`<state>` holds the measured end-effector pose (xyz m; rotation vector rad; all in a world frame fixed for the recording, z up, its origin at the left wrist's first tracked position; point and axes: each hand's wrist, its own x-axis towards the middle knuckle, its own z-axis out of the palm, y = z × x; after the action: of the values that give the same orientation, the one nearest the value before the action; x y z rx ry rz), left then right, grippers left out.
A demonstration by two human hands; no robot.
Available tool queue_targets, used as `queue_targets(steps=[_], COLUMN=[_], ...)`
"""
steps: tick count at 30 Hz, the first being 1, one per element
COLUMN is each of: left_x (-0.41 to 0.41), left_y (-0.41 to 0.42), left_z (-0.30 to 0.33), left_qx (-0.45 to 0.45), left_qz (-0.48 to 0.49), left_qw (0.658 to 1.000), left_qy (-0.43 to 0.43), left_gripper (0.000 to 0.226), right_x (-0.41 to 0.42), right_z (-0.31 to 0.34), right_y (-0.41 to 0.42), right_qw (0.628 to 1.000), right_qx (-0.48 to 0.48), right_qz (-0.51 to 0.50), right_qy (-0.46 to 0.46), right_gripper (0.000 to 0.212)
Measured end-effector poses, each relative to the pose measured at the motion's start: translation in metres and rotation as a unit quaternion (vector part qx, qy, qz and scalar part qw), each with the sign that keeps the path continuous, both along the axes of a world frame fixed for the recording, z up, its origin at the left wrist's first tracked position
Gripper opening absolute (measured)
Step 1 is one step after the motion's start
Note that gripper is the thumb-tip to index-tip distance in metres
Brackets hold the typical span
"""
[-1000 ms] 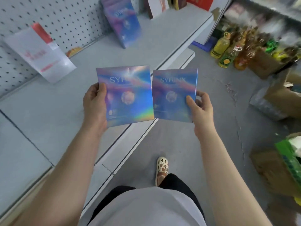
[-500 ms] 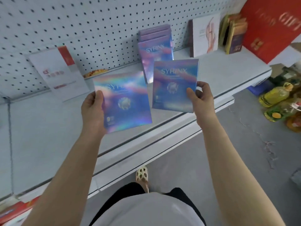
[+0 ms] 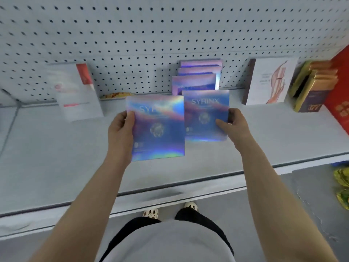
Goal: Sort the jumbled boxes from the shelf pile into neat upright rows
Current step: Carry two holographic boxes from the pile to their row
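Both hands up over the shelf [image 3: 264, 133] now. Left hand [image 3: 120, 129] grips a shiny rainbow box [image 3: 157, 127] by its left edge, thumb on the front face, fingers behind. Right hand [image 3: 233, 122] grips a second rainbow box [image 3: 205, 114] by its right edge, thumb pressed on the front, fingers wrapped round the back. The two boxes sit side by side, inner edges just about touching; left one hangs lower & nearer the camera, right one higher & closer to the pegboard wall [image 3: 170, 35].

Vs half a sec ago: the view has swung square-on to the shelf, and both boxes have gone fwd, from the front lip to well over the shelf surface. The right-hand box now overlaps the bottom of the row of matching boxes [image 3: 198, 78] standing against the pegboard; before, it sat lower than that row. The left box's tilt has straightened out. Grips unchanged on both.

Relative to that standing row: a white leaflet w/ red stripe [image 3: 75, 91] leans on the pegboard well to its left, something orange [image 3: 115, 95] lies flat between the two. To the row's right, a white box w/ a pink drawing [image 3: 270, 82], then gold & dark boxes [image 3: 311, 87], then a red box [image 3: 340, 95] at the frame edge. Feet in pale shoes [image 3: 151, 213] below the shelf front.
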<state>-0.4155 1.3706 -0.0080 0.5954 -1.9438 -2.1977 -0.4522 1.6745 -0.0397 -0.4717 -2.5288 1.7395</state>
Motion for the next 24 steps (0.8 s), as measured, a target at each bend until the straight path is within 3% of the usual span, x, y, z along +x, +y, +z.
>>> queue_targets(steps=[5,12,15,17,19,21,24], left_x=[0.005,0.006,0.007,0.007,0.006,0.004,0.002], left_y=[0.033,0.068,0.082,0.092,0.102,0.111,0.122], left_z=[-0.005,-0.012,-0.01,-0.01,-0.011,-0.014,-0.021], left_qx=[0.003,0.007,0.008,0.001,-0.005,-0.006,-0.028], left_qz=[0.056,0.082,0.079,0.071,0.051,0.031,0.011], left_qw=[0.998,0.997,0.997,0.997,0.998,0.999,0.999], left_qy=[-0.016,0.003,0.01,0.021,0.028,0.029,0.027], left_gripper=[0.024,0.02,0.019,0.017,0.015,0.016,0.025], right_x=[-0.045,-0.071,-0.067,-0.062,-0.055,-0.051,-0.05], right_z=[-0.01,0.0,0.016,0.036,0.05,0.05,0.044], right_y=[0.018,0.026,0.027,0.021,0.012,0.009,0.015], right_qw=[0.998,0.982,0.973,0.977,0.974,0.951,0.949], right_qx=[0.038,0.152,0.194,0.132,0.047,0.054,0.061], right_qz=[0.039,0.107,0.062,0.088,0.205,0.298,0.299], right_qy=[-0.004,0.019,0.11,0.14,0.083,0.057,0.078], right_gripper=[0.035,0.055,0.052,0.041,0.041,0.043,0.037])
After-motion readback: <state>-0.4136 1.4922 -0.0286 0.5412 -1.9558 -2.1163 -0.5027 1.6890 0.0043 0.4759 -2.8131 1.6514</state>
